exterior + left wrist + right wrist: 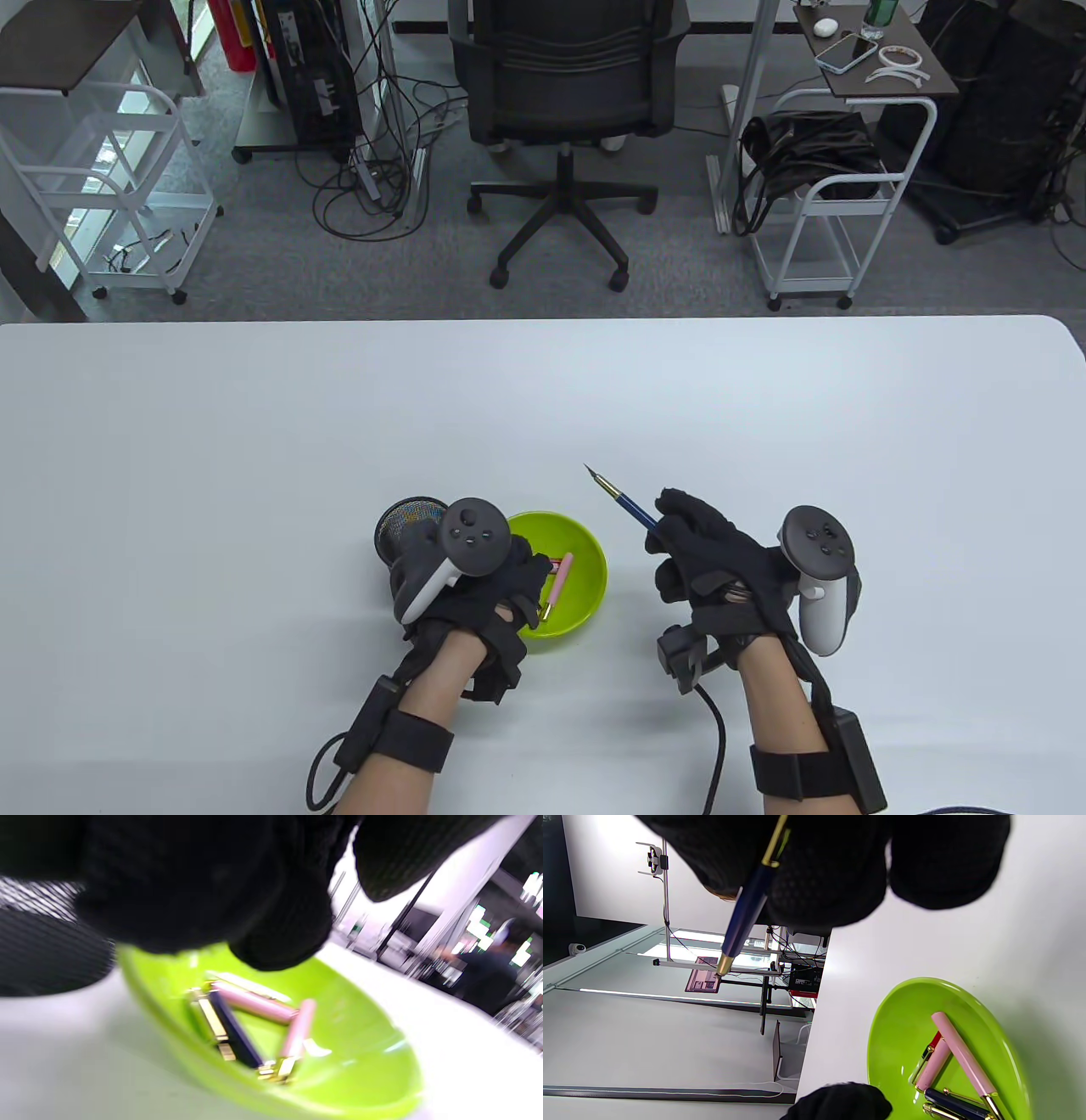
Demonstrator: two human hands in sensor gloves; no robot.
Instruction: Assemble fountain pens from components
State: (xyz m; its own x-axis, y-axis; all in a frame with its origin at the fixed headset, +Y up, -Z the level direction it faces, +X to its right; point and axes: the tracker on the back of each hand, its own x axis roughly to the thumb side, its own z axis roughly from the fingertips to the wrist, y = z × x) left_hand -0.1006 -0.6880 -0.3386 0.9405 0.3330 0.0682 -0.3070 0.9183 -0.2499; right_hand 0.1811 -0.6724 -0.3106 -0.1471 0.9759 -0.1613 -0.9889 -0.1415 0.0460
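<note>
Step in hand looks like mating a cap or barrel to the blue nib section: right hand (pixel 721 564) is clenched around a blue pen section (pixel 632 506), nib (pixel 594 475) pointing up and away toward the far left, clear of the table (pixel 764 407). Most of the blue body is buried in the fist; only the nib end with its gold collar sticks out past the fingers (pixel 823 878), and in the right wrist view the blue shaft (pixel 746 908) runs out from between the gloved fingertips with nothing else touching it. Left hand (pixel 475 586) sits over the near-left rim of the green bowl (pixel 585 543), fingers (pixel 280 938) hanging just above the parts inside; left wrist view is blurred, so I cannot tell whether it has pinched anything yet, looks more like hovering than holding. Bowl contents: 2 pink pieces (pixel 961 1052), a dark blue piece with gold clip (pixel 235 1035), and something red (pixel 935 1041) partly hidden. The black mesh pen cup (pixel 405 519) is touching or just beside the bowl's left side, mostly behind the left hand. Next move, my guess: left hand picks the dark blue piece, matching colour, brings it across to the right hand, aligns it coaxially with the nib end and pushes or screws it on. Risk: nib is exposed, misalignment could bend it
</note>
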